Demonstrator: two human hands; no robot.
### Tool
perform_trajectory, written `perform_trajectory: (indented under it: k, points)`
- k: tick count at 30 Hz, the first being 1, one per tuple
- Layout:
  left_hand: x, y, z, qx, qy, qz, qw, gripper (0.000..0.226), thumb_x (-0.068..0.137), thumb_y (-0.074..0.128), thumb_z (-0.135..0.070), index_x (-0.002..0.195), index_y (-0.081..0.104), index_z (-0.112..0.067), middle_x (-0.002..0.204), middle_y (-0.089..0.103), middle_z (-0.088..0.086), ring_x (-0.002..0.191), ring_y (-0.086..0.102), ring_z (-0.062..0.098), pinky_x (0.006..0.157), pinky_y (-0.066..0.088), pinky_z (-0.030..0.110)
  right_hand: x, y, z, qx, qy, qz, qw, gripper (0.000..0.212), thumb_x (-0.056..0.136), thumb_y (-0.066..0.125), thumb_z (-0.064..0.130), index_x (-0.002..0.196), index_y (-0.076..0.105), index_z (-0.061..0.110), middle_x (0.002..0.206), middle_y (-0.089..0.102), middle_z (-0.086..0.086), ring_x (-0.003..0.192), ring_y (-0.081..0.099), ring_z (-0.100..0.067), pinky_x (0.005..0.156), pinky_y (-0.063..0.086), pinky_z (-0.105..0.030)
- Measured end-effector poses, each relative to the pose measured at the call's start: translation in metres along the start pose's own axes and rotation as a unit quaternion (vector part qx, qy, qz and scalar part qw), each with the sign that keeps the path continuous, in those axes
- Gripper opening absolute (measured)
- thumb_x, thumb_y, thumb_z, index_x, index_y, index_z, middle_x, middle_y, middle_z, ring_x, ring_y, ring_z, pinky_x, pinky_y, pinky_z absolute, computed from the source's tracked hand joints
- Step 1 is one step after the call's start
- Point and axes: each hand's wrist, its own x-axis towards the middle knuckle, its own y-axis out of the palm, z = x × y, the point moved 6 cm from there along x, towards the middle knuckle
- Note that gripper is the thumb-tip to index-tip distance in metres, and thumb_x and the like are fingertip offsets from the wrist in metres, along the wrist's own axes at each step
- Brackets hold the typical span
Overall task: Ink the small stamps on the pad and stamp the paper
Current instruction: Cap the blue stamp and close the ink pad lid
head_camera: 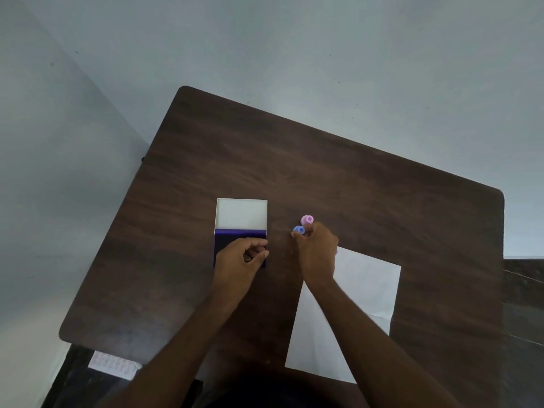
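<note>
Ink pad steadied at centre-left, stamps being picked up just right of it.

Left of centre, the ink pad [240, 245] lies with its white lid [242, 213] folded back toward the top of the frame, leaving the purple surface bare; the left hand [243, 256] rests over it, fingers curled, seemingly to stop it sliding. At mid-frame the right hand [318, 248] reaches the blue stamp [299, 230], fingertips closing round it, though a firm grip I cannot confirm. The pink stamp [307, 219] stands touching it. The paper [365, 290] waits lower right on the table [323, 172], unmarked as far as I can tell.
</note>
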Motion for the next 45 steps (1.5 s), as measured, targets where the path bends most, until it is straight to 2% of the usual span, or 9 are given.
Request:
perform_trajectory:
  k: [4,11,15,19,26,30,32,37,45]
  points:
    - [-0.001,-0.005,0.001,0.000,-0.009,-0.004,1.000,0.024,0.086,0.067,-0.018,0.111,0.068,-0.018,0.104,0.070,-0.004,0.088,0.063,0.005,0.090,0.052,0.023,0.000,0.001,-0.002,0.003,0.015,0.012,1.000,0.027,0.089,0.065,0.031,0.102,0.064,0.007,0.093,0.069,-0.005,0.068,0.054,-0.011,0.068,0.039,-0.015]
    - [-0.001,-0.011,0.002,0.001,-0.008,-0.017,1.000,0.023,0.086,0.068,-0.019,0.109,0.069,-0.019,0.104,0.071,-0.004,0.091,0.064,0.007,0.090,0.053,0.025,-0.001,-0.001,0.000,0.002,0.005,0.025,1.000,0.028,0.093,0.058,0.032,0.105,0.065,0.007,0.094,0.069,-0.003,0.063,0.051,-0.007,0.059,0.032,-0.004]
    - [-0.002,-0.012,0.005,-0.009,-0.013,-0.013,1.000,0.022,0.085,0.069,-0.019,0.107,0.070,-0.022,0.102,0.070,-0.008,0.089,0.064,0.002,0.085,0.051,0.015,-0.003,-0.004,0.003,-0.029,-0.021,0.040,0.999,0.029,0.086,0.067,0.031,0.100,0.066,0.005,0.091,0.069,-0.005,0.074,0.058,-0.012,0.075,0.046,-0.023]
    - [-0.004,-0.012,0.008,-0.024,-0.015,-0.020,0.999,0.022,0.085,0.069,-0.018,0.106,0.070,-0.023,0.100,0.070,-0.011,0.088,0.063,-0.002,0.075,0.046,0.004,-0.010,-0.016,0.002,-0.033,-0.035,0.025,0.998,0.026,0.083,0.071,0.035,0.089,0.067,0.010,0.080,0.067,-0.003,0.067,0.058,-0.012,0.069,0.043,-0.022]
    - [0.000,-0.024,0.020,-0.065,-0.044,-0.054,0.995,0.020,0.085,0.069,-0.019,0.104,0.070,-0.026,0.096,0.069,-0.014,0.088,0.064,-0.002,0.083,0.055,0.019,-0.025,-0.030,0.010,0.009,-0.067,0.002,0.998,0.012,0.085,0.070,0.019,0.087,0.071,0.007,0.079,0.071,-0.008,0.059,0.054,-0.009,0.060,0.041,-0.013]
    - [0.011,-0.050,0.023,-0.078,-0.055,-0.137,0.986,0.021,0.090,0.062,-0.021,0.109,0.068,-0.025,0.103,0.069,-0.011,0.092,0.064,0.001,0.083,0.053,0.022,-0.032,-0.013,0.041,0.002,-0.130,0.069,0.989,0.017,0.090,0.060,0.016,0.089,0.075,0.009,0.084,0.075,-0.005,0.067,0.061,-0.009,0.069,0.050,-0.024]
    - [0.019,-0.060,0.024,-0.082,-0.081,-0.158,0.981,0.027,0.091,0.059,-0.020,0.117,0.065,-0.023,0.111,0.067,-0.008,0.098,0.062,0.004,0.087,0.052,0.023,-0.030,-0.003,0.056,0.040,-0.138,0.103,0.984,0.020,0.090,0.055,0.013,0.086,0.074,0.005,0.079,0.074,-0.008,0.070,0.067,-0.020,0.071,0.057,-0.039]
    - [0.042,-0.072,0.025,-0.094,-0.137,-0.136,0.977,0.041,0.089,0.053,-0.005,0.128,0.056,-0.018,0.123,0.063,-0.002,0.109,0.058,0.009,0.095,0.051,0.034,-0.016,0.015,0.073,0.063,-0.131,0.151,0.978,0.021,0.089,0.052,0.006,0.081,0.069,-0.003,0.079,0.072,-0.016,0.075,0.068,-0.032,0.070,0.056,-0.046]
    - [0.054,-0.065,0.027,-0.134,-0.161,-0.105,0.972,0.046,0.091,0.051,-0.005,0.136,0.048,-0.017,0.128,0.060,-0.001,0.114,0.056,0.011,0.098,0.050,0.035,-0.005,0.036,0.060,0.121,-0.021,0.191,0.974,0.028,0.088,0.056,0.011,0.114,0.066,0.006,0.106,0.072,-0.011,0.098,0.067,-0.024,0.089,0.055,-0.046]
